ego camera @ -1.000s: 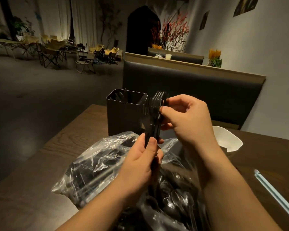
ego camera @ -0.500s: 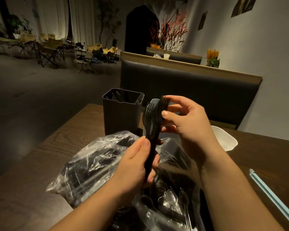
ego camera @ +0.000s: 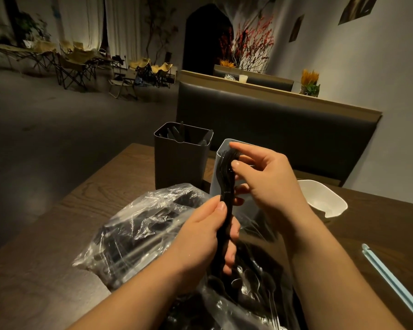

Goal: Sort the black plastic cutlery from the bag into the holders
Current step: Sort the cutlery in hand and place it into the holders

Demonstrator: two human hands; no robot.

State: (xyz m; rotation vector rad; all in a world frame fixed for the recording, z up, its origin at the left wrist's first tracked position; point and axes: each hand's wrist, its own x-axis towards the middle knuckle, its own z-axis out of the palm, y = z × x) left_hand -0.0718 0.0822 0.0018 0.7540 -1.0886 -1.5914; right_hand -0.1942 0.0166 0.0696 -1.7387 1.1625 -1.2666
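A stack of black plastic forks (ego camera: 227,184) stands upright over the clear plastic bag (ego camera: 138,225) of black cutlery. My left hand (ego camera: 200,236) grips the handles of the stack. My right hand (ego camera: 265,182) pinches the fork heads between thumb and fingers. Behind the forks stands a pale grey holder (ego camera: 218,172), partly hidden by them. A dark grey holder (ego camera: 180,160) with several black pieces inside stands to its left. Loose black spoons (ego camera: 250,282) show inside the bag near my wrists.
A white holder (ego camera: 324,198) sits at the right on the wooden table (ego camera: 105,184). A pale blue strip (ego camera: 396,287) lies at the right edge. A dark padded bench back (ego camera: 284,129) faces me across the table.
The fork stack has dropped lower and turned edge-on in front of the pale grey holder. My right hand's fingers have shifted on the fork heads; my left hand keeps its grip.
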